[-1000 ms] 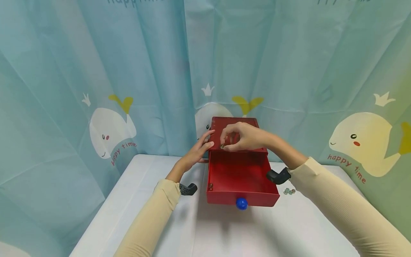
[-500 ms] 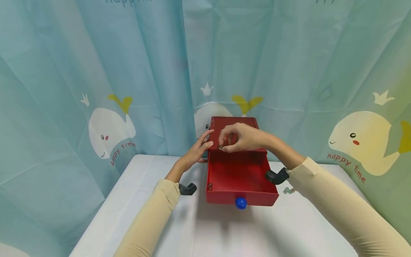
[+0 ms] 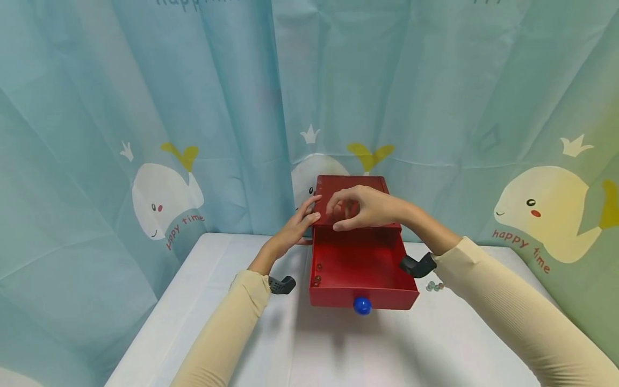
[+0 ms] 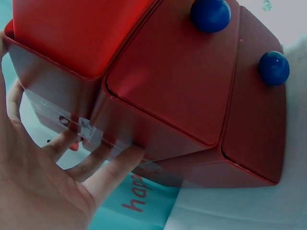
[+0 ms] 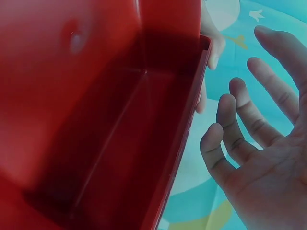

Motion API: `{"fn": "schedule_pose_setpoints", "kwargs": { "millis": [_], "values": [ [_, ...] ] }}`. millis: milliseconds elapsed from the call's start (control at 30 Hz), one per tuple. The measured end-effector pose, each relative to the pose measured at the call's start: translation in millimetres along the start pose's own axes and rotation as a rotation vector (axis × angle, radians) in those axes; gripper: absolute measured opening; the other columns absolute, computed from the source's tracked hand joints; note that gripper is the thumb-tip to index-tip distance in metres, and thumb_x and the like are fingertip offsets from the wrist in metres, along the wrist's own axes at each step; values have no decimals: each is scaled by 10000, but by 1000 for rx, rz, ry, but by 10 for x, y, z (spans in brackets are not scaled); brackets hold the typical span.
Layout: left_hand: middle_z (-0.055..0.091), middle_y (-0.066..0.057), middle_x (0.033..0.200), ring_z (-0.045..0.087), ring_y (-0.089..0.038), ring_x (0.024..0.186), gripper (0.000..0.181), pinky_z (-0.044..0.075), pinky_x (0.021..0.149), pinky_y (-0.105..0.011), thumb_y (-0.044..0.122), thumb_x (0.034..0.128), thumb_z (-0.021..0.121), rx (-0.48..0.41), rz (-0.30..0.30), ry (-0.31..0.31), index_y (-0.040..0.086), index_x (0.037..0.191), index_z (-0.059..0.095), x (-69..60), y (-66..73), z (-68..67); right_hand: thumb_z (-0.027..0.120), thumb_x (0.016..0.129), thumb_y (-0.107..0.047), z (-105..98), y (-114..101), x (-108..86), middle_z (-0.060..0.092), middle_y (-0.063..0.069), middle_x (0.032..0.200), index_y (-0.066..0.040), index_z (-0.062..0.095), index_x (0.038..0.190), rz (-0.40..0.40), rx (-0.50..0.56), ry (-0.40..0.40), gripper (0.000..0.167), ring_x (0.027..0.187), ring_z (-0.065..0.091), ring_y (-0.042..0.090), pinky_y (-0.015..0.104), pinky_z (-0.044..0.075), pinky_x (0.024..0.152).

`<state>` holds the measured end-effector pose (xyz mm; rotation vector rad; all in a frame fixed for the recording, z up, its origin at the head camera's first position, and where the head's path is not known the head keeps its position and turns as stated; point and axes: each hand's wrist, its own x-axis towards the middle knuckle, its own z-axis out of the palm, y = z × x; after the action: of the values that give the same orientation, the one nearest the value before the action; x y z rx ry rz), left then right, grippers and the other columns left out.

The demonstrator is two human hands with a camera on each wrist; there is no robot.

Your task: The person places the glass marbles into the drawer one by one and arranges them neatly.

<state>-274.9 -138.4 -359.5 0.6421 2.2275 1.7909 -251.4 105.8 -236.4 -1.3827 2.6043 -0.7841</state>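
Note:
A red cabinet [image 3: 353,184] stands on the table with its top drawer [image 3: 362,263] pulled out. Several small marbles [image 3: 317,279] lie at the drawer's front left. The left hand [image 3: 292,231] rests against the cabinet's upper left side; in the left wrist view the hand [image 4: 53,177] has its spread fingertips on the taped side wall. Above the front of the cabinet top hovers the right hand [image 3: 367,207], thumb and index finger apart and nothing between them. The right wrist view shows that hand [image 5: 268,153] with relaxed, parted fingers beside the drawer wall [image 5: 192,110].
A few greenish marbles [image 3: 434,286] lie on the white table [image 3: 251,344] right of the drawer. Blue knobs [image 3: 362,305] project from the drawer fronts, and two more closed drawers [image 4: 177,72] sit below. A curtain [image 3: 242,107] with whale prints hangs behind.
The right thumb and index finger have parted, and the small marble they pinched has left them. One more marble shows inside the drawer at its left. The left hand stays against the cabinet.

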Motion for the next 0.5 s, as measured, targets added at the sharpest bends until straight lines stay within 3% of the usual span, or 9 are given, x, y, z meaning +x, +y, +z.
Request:
{"fn": "schedule_pose_setpoints", "kwargs": {
  "millis": [500],
  "values": [
    [271,-77,1637,359,-345,1451,635,509,984,-613,466,1012,480,-3,4,-4,464,1593,224,-16,-1,-22,818,865,-287,-14,-28,-50,674,-13,976,-146,713,1184,-7,-1,33,364,864,649,182,373,590,764]
  ]
}}
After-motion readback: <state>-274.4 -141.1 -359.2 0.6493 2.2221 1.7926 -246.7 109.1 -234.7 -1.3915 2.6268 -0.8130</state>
